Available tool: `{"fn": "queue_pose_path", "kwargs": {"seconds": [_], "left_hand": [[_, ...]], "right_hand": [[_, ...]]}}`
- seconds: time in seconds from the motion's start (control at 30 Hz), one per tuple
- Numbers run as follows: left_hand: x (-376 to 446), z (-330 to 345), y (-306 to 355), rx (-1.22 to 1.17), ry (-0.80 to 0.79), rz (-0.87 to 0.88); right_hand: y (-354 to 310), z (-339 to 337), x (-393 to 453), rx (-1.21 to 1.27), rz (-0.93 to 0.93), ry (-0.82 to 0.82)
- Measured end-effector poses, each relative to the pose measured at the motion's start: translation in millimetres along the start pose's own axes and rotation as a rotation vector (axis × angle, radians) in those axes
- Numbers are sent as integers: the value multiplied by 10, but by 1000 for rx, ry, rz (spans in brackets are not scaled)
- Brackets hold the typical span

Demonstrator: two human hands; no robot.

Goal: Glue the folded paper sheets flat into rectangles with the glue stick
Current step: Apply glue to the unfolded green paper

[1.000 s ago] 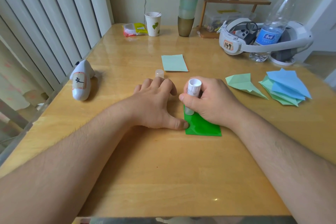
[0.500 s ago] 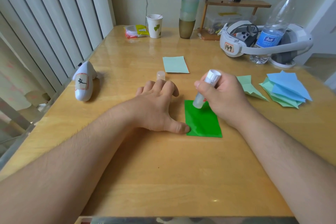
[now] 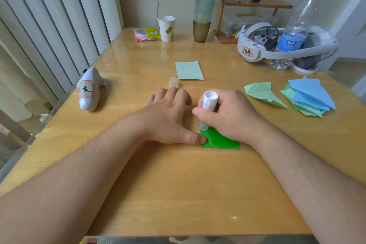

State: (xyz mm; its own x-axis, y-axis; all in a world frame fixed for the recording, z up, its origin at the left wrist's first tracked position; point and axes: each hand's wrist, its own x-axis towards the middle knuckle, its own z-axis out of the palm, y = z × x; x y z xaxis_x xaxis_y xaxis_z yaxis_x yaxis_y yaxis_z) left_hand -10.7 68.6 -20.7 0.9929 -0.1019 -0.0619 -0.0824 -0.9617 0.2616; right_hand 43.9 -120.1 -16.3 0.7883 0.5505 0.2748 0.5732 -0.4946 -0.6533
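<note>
I grip the white plastic glue stick [image 3: 207, 110] in my right hand [image 3: 230, 116], thumb and curled fingers wrapped round its barrel, its lower end pressed down onto the bright green paper sheet [image 3: 219, 140]. The stick stands nearly upright, leaning a little away from me, and meets the sheet near its far left corner. My left hand [image 3: 168, 119] lies flat on the glossy wooden table [image 3: 178, 194], fingers relaxed and holding nothing, with the thumb tip pinning the sheet's left edge just beside the glue.

The green sheet lies directly under my right hand, so most of it is hidden; only the near strip and the left corner show. Its near edge runs left to right, and I judge the next stroke should travel along the sheet toward me and to the right, away from the pinning thumb. My right hand is the one already over it; the left only steadies.

The small translucent cap [image 3: 173, 82] stands beyond my left fingers. Farther off lies a pale green paper rectangle [image 3: 189, 70], flat and seemingly finished. To my right, well apart, wait a pale green folded paper piece [image 3: 264, 93] and a stack of blue and green folded sheets [image 3: 307, 97]. Nothing stands in the stroke's way except my own thumb.
</note>
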Motion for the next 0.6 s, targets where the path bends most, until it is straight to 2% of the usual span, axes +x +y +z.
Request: {"fn": "queue_pose_path", "kwargs": {"seconds": [0.23,0.37,0.43,0.6], "left_hand": [[-16,-12,9,-12,-18,-2],[-21,-42,17,-10,-30,4],[-25,-54,19,-9,-37,9],[-27,-57,10,-17,-38,17]], "right_hand": [[-13,-34,-26,106,79,-46],[84,-90,39,250,90,123],[118,-94,49,213,88,160],[90,-44,11,46,53,90]]}}
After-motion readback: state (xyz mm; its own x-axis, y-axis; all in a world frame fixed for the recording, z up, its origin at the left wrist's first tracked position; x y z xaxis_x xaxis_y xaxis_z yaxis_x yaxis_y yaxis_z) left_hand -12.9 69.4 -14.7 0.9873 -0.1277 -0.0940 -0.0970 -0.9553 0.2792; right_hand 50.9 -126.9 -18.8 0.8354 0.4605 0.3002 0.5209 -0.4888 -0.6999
